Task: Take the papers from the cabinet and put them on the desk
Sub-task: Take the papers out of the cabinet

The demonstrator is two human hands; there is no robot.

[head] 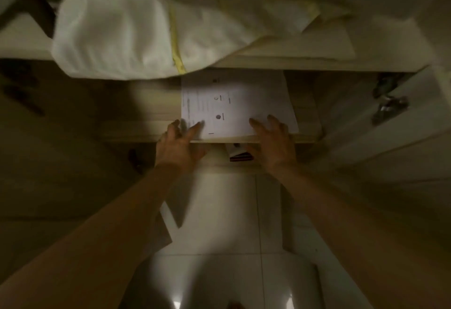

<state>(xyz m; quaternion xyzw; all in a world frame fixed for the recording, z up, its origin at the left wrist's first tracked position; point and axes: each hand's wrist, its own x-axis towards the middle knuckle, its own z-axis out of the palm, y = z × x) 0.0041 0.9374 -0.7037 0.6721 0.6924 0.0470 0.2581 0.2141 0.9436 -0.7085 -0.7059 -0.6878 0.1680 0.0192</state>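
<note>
A stack of white printed papers (234, 103) lies flat on a cabinet shelf (141, 133) in the middle of the view. My left hand (179, 145) rests at the stack's near left corner, fingers spread on the top sheet. My right hand (273, 142) lies at the near right corner, fingers apart and touching the paper. Neither hand has the stack lifted; it sits on the shelf. The image is dim and blurred.
A white cloth with a yellow stripe (122, 40) hangs over the shelf above. The open cabinet door with a metal hinge (390, 106) is at the right. A small dark object (239, 152) sits on the lower shelf. Pale tiled floor (231, 223) lies below.
</note>
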